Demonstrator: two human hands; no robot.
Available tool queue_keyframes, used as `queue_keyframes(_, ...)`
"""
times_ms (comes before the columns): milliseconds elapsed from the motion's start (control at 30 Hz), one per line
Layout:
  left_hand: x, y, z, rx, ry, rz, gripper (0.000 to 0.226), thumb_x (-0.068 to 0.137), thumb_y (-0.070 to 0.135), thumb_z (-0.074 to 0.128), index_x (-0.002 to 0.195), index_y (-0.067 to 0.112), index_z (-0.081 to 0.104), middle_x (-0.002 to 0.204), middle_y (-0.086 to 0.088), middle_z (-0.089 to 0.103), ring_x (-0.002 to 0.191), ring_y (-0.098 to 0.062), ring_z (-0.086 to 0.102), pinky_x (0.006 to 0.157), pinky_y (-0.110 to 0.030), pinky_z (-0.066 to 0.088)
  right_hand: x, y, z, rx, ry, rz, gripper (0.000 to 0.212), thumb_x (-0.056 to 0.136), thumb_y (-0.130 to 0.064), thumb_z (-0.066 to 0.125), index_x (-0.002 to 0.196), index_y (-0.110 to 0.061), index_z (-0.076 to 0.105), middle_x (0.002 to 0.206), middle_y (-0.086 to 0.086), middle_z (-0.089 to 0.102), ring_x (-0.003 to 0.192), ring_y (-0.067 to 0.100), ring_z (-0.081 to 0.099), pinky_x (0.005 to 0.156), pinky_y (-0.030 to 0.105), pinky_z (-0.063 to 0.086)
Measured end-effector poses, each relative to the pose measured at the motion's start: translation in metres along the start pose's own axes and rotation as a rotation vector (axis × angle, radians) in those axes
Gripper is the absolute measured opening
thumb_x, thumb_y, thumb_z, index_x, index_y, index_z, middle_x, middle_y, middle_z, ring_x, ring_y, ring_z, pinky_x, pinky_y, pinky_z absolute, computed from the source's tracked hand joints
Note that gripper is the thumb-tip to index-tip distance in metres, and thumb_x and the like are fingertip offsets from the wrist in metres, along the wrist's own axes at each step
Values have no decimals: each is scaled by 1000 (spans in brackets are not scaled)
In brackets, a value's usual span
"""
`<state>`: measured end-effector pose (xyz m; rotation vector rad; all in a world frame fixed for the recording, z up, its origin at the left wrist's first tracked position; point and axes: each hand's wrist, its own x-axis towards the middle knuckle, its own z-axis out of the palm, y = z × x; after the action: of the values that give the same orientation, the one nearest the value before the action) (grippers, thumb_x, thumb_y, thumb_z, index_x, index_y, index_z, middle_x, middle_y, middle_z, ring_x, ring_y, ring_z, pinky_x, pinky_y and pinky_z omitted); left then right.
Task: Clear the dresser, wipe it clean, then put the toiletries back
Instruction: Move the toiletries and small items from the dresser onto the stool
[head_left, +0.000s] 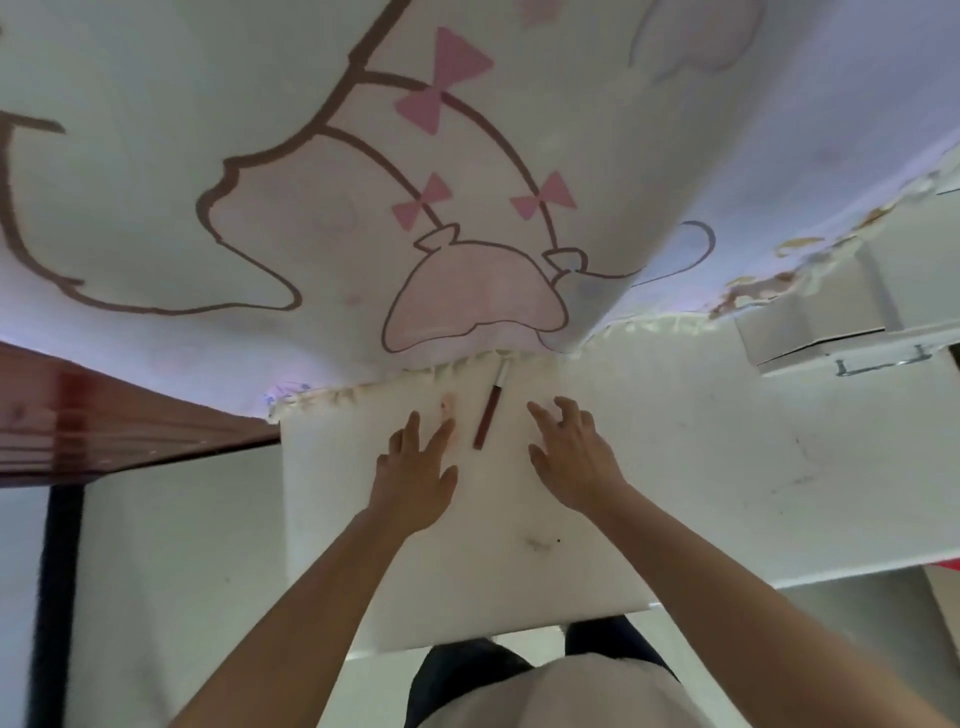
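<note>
A slim brown lip-gloss tube (487, 413) with a white cap lies on the white dresser top (675, 457), near the wall and pointing toward it. My left hand (415, 475) rests flat on the dresser just left of the tube, fingers spread, holding nothing. To the tube's right my right hand (569, 457) hovers with its fingers curled and apart, also holding nothing. A faint pink smear (448, 405) marks the surface by my left fingertips. A small dark smudge (540, 544) sits nearer the front edge.
A cartoon-printed wall covering (467, 182) rises behind the dresser, its lower edge peeling. A white box (815, 322) with a metal handle stands at the back right. A dark wooden table (104, 415) lies to the left. My legs show below the front edge.
</note>
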<state>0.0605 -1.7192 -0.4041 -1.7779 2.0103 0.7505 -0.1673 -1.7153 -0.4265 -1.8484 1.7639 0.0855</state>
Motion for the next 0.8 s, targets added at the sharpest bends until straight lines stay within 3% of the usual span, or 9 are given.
queue_keyframes(100,15,-5,7,106,-21,57,63,100,44,37,155,35,5,161,-13,-3,141,-34,20,108,-46,32,7,-14,10,-17,15,-80,61,99,-37,47,153,-26,22,151,11,25,128,29,39,85,37,53)
queue_keyframes(233,23,-20,9,206,70,124,58,100,38,38,153,21,21,159,-11,13,131,-32,32,102,-41,39,15,-35,18,-14,22,-77,65,98,-40,47,155,-29,16,150,12,26,126,31,40,88,39,52)
queue_keyframes(467,2,-54,22,88,140,129,46,95,14,48,141,10,47,150,-8,36,115,-29,46,93,-37,48,17,-60,35,2,98,16,65,98,-38,50,155,-24,22,140,13,37,118,31,41,86,39,52)
queue_keyframes(567,-7,-66,25,20,171,111,41,92,6,50,133,9,56,146,-6,43,112,-29,48,85,-38,52,16,-67,42,-51,118,21,57,99,-41,46,152,-25,32,134,15,41,110,33,44,77,41,54)
queue_keyframes(700,-15,-76,32,-36,179,79,46,91,-3,43,133,12,55,148,-1,39,113,-27,44,84,-36,52,14,-74,45,-34,121,-10,45,99,-45,49,135,-19,53,123,15,46,103,33,45,67,39,55)
queue_keyframes(800,-20,-76,41,-126,235,57,44,88,-8,46,127,8,60,143,-7,47,105,-31,48,79,-41,54,8,-73,49,21,120,-20,39,96,-44,55,125,-17,57,117,13,47,100,30,47,67,38,51)
